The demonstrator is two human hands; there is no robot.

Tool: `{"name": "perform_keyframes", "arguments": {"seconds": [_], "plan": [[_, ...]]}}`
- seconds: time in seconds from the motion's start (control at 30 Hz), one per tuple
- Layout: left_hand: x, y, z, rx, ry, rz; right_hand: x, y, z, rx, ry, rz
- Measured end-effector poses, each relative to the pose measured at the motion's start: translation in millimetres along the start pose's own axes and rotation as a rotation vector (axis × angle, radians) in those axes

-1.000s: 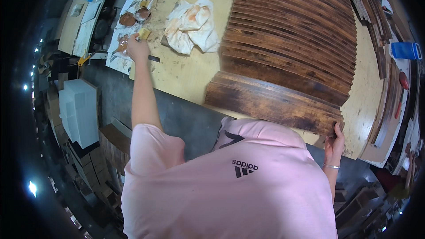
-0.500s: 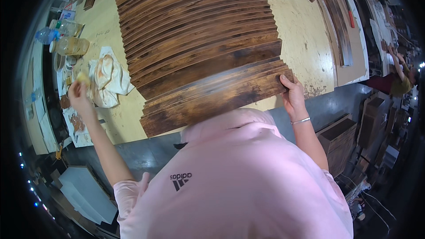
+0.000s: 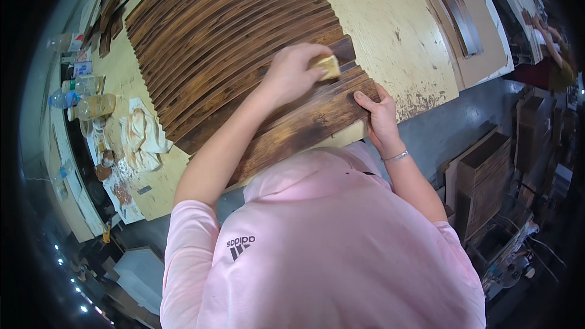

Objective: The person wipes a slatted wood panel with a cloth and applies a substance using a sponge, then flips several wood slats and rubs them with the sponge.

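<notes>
A pale yellow sponge (image 3: 329,67) is pinched in my left hand (image 3: 289,74), which is over the right ends of the nearer brown wooden boards. My left forearm crosses the row and hides part of it. My right hand (image 3: 382,117) grips the right end of the nearest board (image 3: 298,134), thumb on top and fingers at its end and underneath. Beyond lies a long row of dark-stained boards (image 3: 231,42), overlapping side by side like slats. Whether the sponge touches the wood is hard to tell.
On the pale worktable (image 3: 390,30), a stained white cloth (image 3: 143,137) lies left of the boards, near plastic jars (image 3: 96,106) of yellowish liquid. Long strips (image 3: 454,15) lie at the right. Brown wooden boxes (image 3: 484,183) stand lower right; another person (image 3: 551,67) is at the far right.
My left hand has swung from beside the cloth to the boards' right side, carrying the sponge. My right hand stays on the nearest board's end. The whole view has shifted and turned slightly.
</notes>
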State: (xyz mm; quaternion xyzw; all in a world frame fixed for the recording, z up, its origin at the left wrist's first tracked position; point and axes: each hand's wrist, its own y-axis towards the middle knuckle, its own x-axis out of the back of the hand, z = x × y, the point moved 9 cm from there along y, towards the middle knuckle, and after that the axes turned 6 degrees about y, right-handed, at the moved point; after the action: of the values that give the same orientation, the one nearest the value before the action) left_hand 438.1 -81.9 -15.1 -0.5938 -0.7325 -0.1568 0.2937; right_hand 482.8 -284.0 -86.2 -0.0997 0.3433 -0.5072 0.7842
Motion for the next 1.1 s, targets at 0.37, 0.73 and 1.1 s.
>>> {"name": "perform_keyframes", "arguments": {"seconds": [0.37,0.73,1.1], "plan": [[-18.1,4.1,-23.2,0.063,0.243,0.292,17.7,9.5,-11.2,0.052,-0.052,0.0],[-26.8,12.9,-24.1,0.03,0.221,0.239,16.8,7.2,-11.6,0.041,-0.065,0.0],[4.7,-30.4,14.8,0.207,-0.706,-0.091,10.3,10.4,-9.2,-0.001,-0.102,-0.028]]}}
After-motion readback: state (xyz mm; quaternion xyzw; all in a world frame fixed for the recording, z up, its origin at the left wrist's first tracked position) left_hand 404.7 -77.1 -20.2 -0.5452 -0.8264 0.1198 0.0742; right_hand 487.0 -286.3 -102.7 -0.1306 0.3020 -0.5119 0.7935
